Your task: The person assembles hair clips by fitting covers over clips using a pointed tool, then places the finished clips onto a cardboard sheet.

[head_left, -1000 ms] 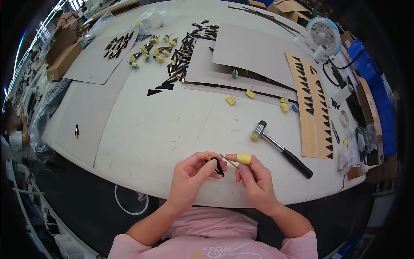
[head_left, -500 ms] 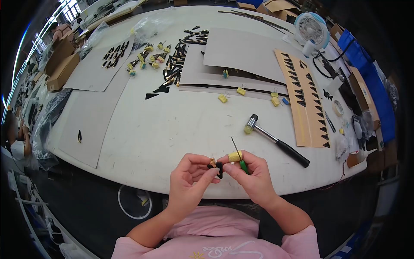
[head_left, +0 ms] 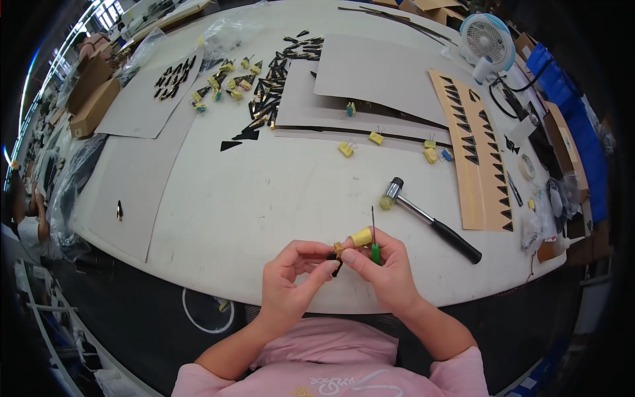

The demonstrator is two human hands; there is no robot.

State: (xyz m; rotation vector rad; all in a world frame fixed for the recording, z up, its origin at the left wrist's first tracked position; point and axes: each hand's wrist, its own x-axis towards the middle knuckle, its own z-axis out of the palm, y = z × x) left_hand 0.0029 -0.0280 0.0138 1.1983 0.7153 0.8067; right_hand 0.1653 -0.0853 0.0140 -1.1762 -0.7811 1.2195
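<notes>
Near the front edge of the table, my left hand [head_left: 291, 278] pinches a small black piece [head_left: 336, 266] with a gold metal part [head_left: 338, 249] at its top. My right hand [head_left: 387, 271] holds a green-handled thin tool [head_left: 375, 253], its shaft pointing up. The thumb and a finger wrapped in yellow tape [head_left: 360, 237] on that hand touch the gold part. A hammer [head_left: 433, 221] with a black grip lies to the right of my hands. How the gold part joins the black piece is too small to tell.
Black triangular pieces [head_left: 268, 99] and yellow clips [head_left: 346, 149] lie beyond my hands. Grey boards [head_left: 380, 69], an orange strip of triangles [head_left: 473, 192] and a fan [head_left: 487, 43] are farther back. At the left edge another person's arm [head_left: 41, 212] shows.
The green-handled tool has swung from pointing at the black piece to upright in my right hand. My right thumb and taped finger have moved left onto the gold part.
</notes>
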